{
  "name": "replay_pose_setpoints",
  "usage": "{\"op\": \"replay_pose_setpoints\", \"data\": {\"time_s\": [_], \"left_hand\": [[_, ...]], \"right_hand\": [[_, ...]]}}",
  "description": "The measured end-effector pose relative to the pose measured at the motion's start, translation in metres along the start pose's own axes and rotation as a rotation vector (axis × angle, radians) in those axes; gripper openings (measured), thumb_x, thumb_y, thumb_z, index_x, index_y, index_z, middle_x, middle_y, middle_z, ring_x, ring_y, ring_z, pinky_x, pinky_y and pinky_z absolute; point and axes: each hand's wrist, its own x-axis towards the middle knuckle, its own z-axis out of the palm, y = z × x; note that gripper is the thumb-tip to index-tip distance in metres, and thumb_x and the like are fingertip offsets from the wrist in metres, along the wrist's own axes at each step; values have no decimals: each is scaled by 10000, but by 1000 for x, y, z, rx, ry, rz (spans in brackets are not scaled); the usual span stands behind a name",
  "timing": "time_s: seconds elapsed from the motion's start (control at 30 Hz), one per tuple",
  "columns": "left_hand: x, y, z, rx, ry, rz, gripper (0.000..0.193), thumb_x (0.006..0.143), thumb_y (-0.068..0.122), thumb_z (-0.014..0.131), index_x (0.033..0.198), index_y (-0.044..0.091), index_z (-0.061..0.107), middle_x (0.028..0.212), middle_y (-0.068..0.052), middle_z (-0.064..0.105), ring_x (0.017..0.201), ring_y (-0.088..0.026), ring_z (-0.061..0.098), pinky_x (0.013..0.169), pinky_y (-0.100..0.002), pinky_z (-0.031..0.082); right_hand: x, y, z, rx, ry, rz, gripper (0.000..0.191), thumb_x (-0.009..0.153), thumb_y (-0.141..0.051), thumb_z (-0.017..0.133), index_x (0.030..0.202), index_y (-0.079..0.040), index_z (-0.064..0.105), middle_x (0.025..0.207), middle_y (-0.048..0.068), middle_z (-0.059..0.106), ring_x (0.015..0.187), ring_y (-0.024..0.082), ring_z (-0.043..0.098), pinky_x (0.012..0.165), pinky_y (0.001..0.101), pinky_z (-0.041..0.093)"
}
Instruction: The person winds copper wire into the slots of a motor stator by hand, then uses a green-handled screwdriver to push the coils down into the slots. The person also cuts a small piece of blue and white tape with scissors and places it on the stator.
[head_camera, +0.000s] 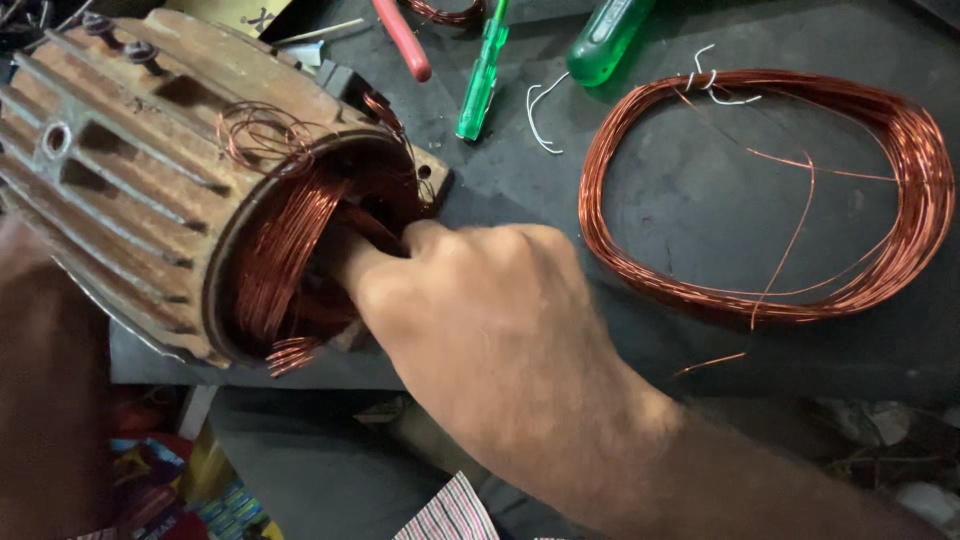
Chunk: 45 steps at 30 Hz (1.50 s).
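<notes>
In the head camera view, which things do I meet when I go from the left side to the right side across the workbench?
Ribbed motor housing → right hand, with fingers pushed into the copper windings → red-handled tool → slim green screwdriver → thick green tool handle → loose copper wire coil.

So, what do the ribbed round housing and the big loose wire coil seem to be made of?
Ribbed round housing: probably cast metal, dull grey with rusty brown patches on its fins. Big loose wire coil: likely enamelled copper, judging by its glossy reddish-orange strands.
</notes>
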Motion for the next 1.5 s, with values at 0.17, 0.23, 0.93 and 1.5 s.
{"op": "replay_pose_setpoints", "data": {"time_s": [0.17, 0.23, 0.93, 1.5], "left_hand": [[6, -3, -5, -9, 5, 4, 401, 972, 261, 725, 1308, 55, 647, 1216, -133, 672, 1047, -220, 671, 873, -398, 604], [7, -6, -6, -11, 3, 8, 399, 973, 258, 725, 1306, 53, 649, 1213, -135, 674, 1043, -220, 674, 868, -397, 607], [4, 0, -7, 2, 12, 5, 376, 978, 227, 727, 1291, 29, 662, 1182, -152, 700, 1002, -222, 705, 814, -390, 632], [122, -19, -1, 8, -158, 74, 358, 982, 202, 728, 1278, 10, 673, 1156, -167, 721, 968, -223, 730, 770, -384, 653]], "right_hand": [[-5, 0, -4, 0, 151, -78, 94, 846, -112, 699, 928, -67, 707, 682, 59, 649, 587, 235, 653, 573, 382, 521], [-5, 2, -5, 6, 144, -81, 98, 870, -121, 703, 939, -53, 715, 662, 53, 635, 565, 218, 639, 559, 372, 514], [39, -9, -30, -149, -697, -54, 66, 814, -140, 717, 812, -74, 719, 707, 89, 694, 639, 199, 722, 499, 361, 572], [-3, 8, -10, -117, 16, -163, 140, 841, -128, 682, 965, -70, 713, 773, 67, 707, 654, 219, 699, 584, 363, 551]]}}
